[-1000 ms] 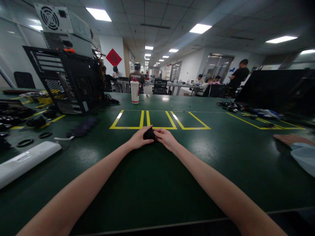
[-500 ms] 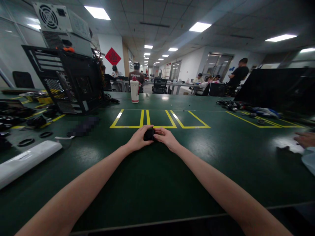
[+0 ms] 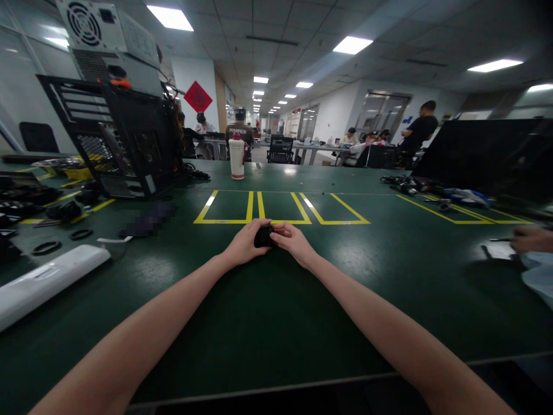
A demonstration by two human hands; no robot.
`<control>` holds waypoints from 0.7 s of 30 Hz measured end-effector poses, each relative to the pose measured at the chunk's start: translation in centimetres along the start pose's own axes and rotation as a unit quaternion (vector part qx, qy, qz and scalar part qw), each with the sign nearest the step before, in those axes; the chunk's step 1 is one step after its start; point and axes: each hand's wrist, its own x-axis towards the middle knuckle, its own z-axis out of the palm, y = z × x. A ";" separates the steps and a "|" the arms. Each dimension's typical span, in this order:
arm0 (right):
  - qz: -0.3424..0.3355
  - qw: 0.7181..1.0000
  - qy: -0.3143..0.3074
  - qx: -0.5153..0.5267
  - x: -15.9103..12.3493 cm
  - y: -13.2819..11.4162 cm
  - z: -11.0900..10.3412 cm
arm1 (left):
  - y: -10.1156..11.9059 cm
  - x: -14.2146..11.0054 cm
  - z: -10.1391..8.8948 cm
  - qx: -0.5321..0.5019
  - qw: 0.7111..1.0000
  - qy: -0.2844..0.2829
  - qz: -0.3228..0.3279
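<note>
Both arms reach forward over the green tabletop [image 3: 242,323]. My left hand [image 3: 245,241] curls round the left side of a small black rounded object [image 3: 262,236], thumb below and fingers above. From the other side my right hand [image 3: 291,241] closes on the same object with its fingertips. Its kind cannot be made out, since the fingers cover much of it. The hands meet just in front of the yellow tape outlines [image 3: 283,222] on the table.
A black computer case [image 3: 129,138] with power supplies [image 3: 116,34] on top stands left. Nearer lie a white long casing [image 3: 52,282] and black rings [image 3: 46,248]. A white cup [image 3: 237,158] stands beyond. At right are a co-worker's hand [image 3: 531,239] and a dark monitor [image 3: 488,155].
The co-worker's hand at the right edge has moved inward, with a pale item by it. My hands and the black object stay almost in place.
</note>
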 end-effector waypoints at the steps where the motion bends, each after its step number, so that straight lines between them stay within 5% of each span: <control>1: -0.004 1.000 0.004 -0.008 0.1 0.1 0.0 | 0.0 0.0 0.0 0.001 1.000 0.000 0.000; 16: -0.023 0.999 -0.046 -0.016 -0.4 -0.3 -0.1 | 0.2 -0.2 0.0 0.008 1.000 0.007 0.005; 21: -0.001 1.000 -0.009 0.001 -0.2 0.0 0.2 | 0.2 -0.3 0.0 0.010 1.000 0.005 0.006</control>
